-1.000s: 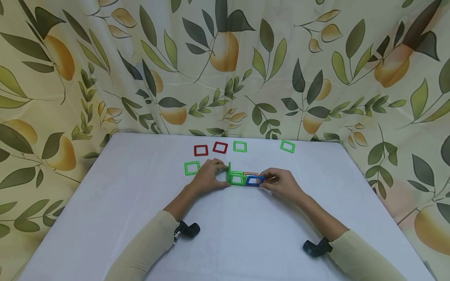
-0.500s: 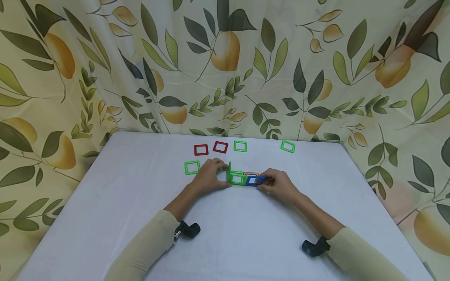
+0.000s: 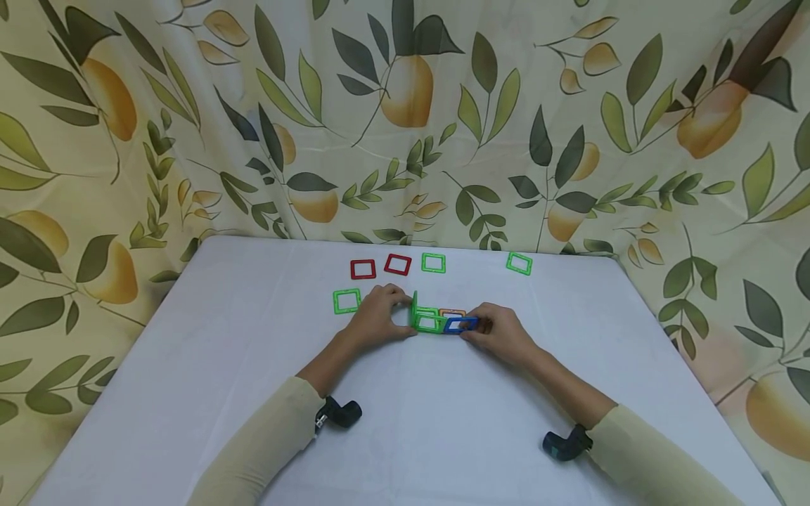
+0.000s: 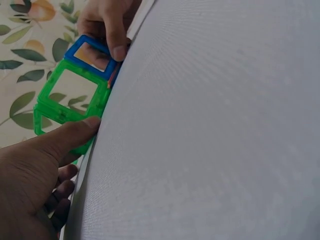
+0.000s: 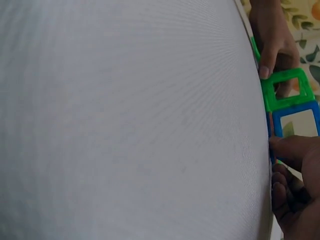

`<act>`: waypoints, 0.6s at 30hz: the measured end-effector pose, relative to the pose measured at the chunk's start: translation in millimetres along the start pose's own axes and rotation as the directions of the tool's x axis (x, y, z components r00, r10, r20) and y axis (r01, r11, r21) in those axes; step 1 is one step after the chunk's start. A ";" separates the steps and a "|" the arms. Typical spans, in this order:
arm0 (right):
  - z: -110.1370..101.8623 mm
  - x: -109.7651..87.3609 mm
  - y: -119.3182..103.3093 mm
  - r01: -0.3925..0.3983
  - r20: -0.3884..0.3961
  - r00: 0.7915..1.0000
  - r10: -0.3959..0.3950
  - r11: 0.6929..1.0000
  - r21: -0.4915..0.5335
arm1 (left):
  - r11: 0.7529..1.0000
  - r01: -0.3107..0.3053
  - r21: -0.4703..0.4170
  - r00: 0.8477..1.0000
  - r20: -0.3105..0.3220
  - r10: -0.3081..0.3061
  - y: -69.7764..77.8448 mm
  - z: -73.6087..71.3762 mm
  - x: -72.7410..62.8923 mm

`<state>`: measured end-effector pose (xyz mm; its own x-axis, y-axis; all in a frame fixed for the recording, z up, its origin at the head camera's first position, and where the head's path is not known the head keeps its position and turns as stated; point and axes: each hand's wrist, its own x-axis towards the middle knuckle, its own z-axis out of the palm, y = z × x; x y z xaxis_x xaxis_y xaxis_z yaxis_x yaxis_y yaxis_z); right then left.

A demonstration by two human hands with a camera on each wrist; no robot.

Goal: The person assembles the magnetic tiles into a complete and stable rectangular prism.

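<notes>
Several square magnetic tiles with open centres are joined into a small upright structure in the middle of the table. Its front has a green magnetic tile (image 4: 46, 94) beside a blue magnetic tile (image 4: 73, 48). Another green tile (image 3: 414, 306) stands at the left end, and an orange tile (image 3: 452, 311) shows behind the blue one. My left hand (image 3: 376, 318) grips the structure's green left end, its thumb low at the front corner. From the right, my right hand (image 3: 506, 332) pinches the blue tile, thumb in front. The fingertips behind the tiles are partly hidden.
Along the white table's far edge lie two red tiles, one red tile (image 3: 363, 261) left of the other red tile (image 3: 399, 256), and two green ones. A further loose green tile (image 3: 346, 311) lies just left of my left hand. A patterned curtain (image 3: 405, 176) hangs behind.
My right hand has shifted slightly left along the blue tile, its thumb now nearer the tile's front. My left hand and the loose tiles stay in place.
</notes>
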<state>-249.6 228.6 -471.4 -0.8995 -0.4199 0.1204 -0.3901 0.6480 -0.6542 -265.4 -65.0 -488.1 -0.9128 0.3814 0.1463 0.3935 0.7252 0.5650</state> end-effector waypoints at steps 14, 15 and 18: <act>5.9 4.8 -4.9 0.014 -0.045 0.999 -0.013 0.999 0.032 | 1.000 0.006 0.006 1.000 -0.001 -0.006 1.2 -1.2 0.2; 7.1 5.3 -5.4 0.012 -0.052 0.999 -0.010 0.999 0.041 | 1.000 0.005 0.005 1.000 -0.001 -0.005 1.4 -1.4 0.1; 11.0 6.2 -6.5 0.001 -0.071 0.997 0.004 0.998 0.066 | 1.000 0.000 0.007 1.000 0.001 0.000 1.9 -1.5 -0.1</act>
<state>-250.5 214.8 -474.6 -0.9129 -0.3709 0.1705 -0.3766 0.6041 -0.7023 -264.7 -64.5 -485.8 -0.9128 0.3817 0.1451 0.3939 0.7293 0.5594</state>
